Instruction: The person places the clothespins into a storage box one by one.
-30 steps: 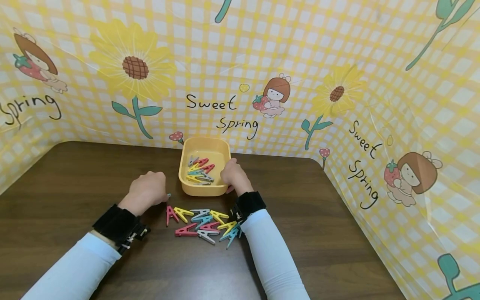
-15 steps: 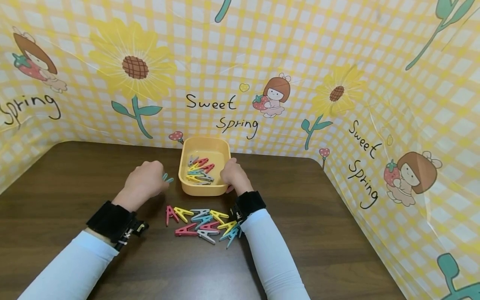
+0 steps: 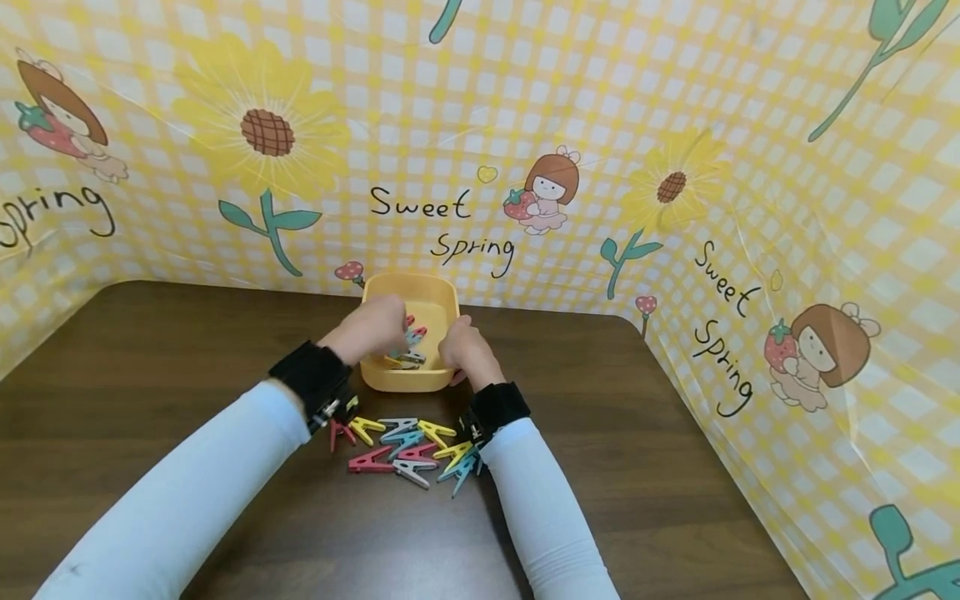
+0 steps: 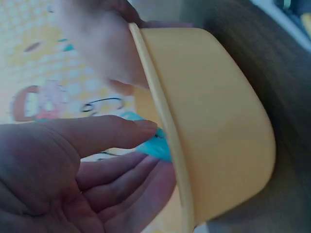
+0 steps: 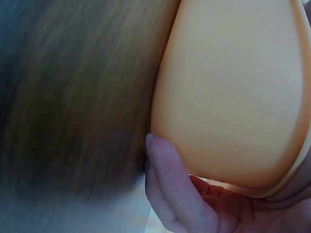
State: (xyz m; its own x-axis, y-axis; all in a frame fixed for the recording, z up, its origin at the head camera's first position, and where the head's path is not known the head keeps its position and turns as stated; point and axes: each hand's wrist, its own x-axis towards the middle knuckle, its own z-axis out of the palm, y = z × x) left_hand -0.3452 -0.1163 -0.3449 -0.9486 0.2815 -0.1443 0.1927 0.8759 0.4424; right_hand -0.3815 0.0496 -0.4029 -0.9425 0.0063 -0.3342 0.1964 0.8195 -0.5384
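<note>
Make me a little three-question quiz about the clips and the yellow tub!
1. True or false: the left hand is over the yellow tub.
2. Which colour is the clothespin pinched by the left hand? A red, B teal, C grey.
3. The right hand grips the tub's ____ wall.

Key: 1 true. 2 B. 3 right. Other clothespins lie on the brown table.

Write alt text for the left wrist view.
A left hand pinches a teal clothespin between thumb and fingers at the rim of a yellow plastic tub. The other hand grips the tub's far rim, with a patterned yellow backdrop behind.
</note>
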